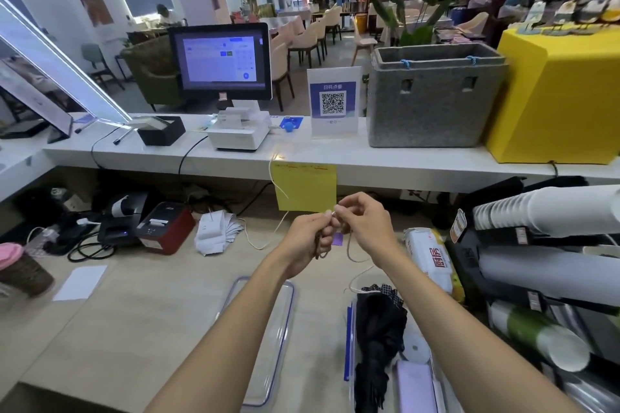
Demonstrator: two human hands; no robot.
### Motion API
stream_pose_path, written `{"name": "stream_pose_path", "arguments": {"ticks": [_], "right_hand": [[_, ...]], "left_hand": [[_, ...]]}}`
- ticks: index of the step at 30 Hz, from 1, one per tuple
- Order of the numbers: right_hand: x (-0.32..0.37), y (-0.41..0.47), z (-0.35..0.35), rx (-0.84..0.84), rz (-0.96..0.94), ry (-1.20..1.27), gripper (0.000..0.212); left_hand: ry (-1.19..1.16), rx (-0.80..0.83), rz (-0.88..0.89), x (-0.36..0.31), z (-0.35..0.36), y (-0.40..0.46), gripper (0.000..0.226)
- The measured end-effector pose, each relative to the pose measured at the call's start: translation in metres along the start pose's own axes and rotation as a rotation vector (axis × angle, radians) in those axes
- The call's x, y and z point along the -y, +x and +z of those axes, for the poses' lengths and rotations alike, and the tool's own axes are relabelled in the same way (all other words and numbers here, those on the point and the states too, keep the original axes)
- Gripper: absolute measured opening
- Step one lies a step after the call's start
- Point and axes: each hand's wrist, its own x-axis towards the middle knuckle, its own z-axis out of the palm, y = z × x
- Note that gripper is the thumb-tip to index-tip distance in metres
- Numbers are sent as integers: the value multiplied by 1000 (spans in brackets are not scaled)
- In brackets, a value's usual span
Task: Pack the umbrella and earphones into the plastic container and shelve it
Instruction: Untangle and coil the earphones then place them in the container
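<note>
Both hands meet in mid-air above the wooden counter. My left hand and my right hand pinch a thin white earphone cable between their fingertips; loops of it hang below the hands and one strand trails down toward the container. The clear plastic container with blue trim stands at the lower right. A folded black umbrella lies inside it, beside a white round item and a pale flat one. The container's clear lid lies flat on the counter to its left.
A raised white ledge carries a monitor, receipt printer, QR sign, grey foam box and yellow box. Label printers and cables crowd the left; a white packet and cup stacks stand at the right.
</note>
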Motion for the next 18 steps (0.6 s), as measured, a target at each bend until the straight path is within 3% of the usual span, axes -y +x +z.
{"name": "stream_pose_path", "arguments": {"ticks": [5,9,14,18], "right_hand": [[-11,-15,5,152,158,214,40],[-15,-27,10,268,113,218,54],[-17,-32,8,362,75,-2,43],[-22,-33,3,415,46,-254,34]], "left_hand": [[-290,66,-112,-13,5,-7,26],[-517,140,-174,-24,6,-5,26],[-565,89,-137,-29,6,-4,26],[-344,-97,-1,-20,-2,7,30]]}}
